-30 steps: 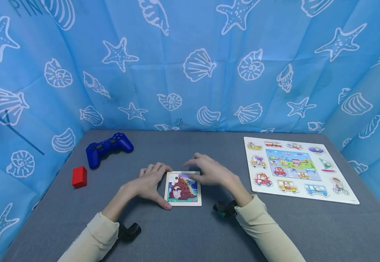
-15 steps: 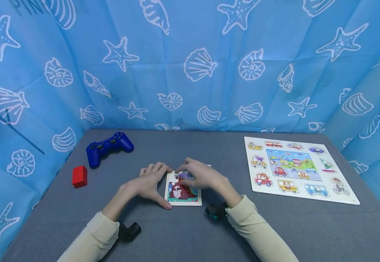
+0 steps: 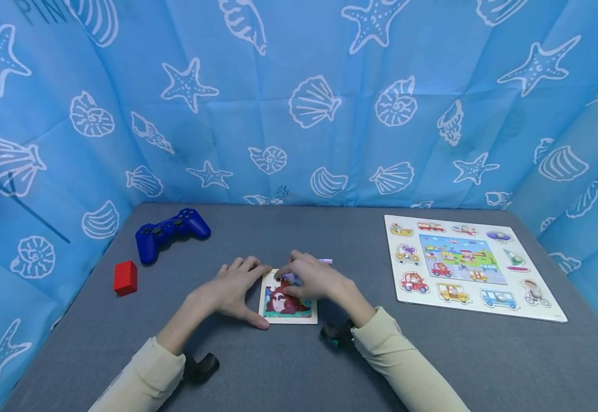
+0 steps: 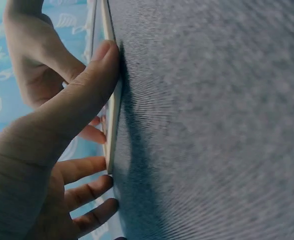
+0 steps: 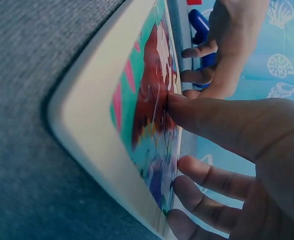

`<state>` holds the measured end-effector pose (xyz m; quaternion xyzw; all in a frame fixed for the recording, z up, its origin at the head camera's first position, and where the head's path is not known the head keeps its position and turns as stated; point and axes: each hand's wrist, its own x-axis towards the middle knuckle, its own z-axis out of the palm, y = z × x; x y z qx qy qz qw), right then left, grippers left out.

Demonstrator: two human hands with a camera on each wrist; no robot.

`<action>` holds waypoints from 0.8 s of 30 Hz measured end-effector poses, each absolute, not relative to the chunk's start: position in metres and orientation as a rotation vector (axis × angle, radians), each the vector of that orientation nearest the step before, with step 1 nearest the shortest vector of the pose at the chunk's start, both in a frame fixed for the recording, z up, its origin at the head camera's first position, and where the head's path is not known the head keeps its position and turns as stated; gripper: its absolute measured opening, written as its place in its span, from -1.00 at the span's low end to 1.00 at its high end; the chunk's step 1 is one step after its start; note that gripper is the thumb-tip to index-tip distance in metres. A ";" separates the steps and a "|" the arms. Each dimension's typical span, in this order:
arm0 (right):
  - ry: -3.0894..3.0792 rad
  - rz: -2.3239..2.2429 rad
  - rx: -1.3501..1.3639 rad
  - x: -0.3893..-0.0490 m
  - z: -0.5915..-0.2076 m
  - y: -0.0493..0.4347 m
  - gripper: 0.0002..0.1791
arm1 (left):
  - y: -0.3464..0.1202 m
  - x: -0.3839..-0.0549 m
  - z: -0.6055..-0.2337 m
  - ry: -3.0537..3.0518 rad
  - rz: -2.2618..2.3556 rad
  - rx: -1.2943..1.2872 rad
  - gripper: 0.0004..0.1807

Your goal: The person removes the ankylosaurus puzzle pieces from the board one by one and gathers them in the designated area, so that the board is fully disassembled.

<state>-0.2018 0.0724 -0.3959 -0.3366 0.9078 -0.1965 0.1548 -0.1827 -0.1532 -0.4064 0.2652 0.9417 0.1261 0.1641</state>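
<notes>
A small square picture puzzle [image 3: 288,312] in a pale wooden frame lies flat near the middle of the grey table [image 3: 257,377], its picture showing a reddish-brown dinosaur with a spiky back. The left hand [image 3: 233,290] is spread wide along its left side, thumb against the near left corner, forefinger at the far left corner. The right hand [image 3: 315,277] reaches over the far right part, fingers partly bent, its thumb touching the picture and fingertips by the far edge; I can't tell whether it pinches a piece. Just beyond that hand a lilac strip [image 3: 325,261] peeks out, mostly hidden. Both arms wear cream sleeves [image 3: 146,372] and black wrist devices [image 3: 201,368]. To the far left sits a blue game controller [image 3: 171,230], with a red block [image 3: 125,278] nearer and further left. On the right lies a large white board [image 3: 551,314] bearing vehicle pictures. Blue cloth [image 3: 278,129] with white shells and starfish hangs behind.
</notes>
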 end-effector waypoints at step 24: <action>2.592 -0.622 -0.937 -0.201 -0.397 0.072 -0.68 | -0.149 -0.184 -0.400 2.680 0.411 0.715 0.15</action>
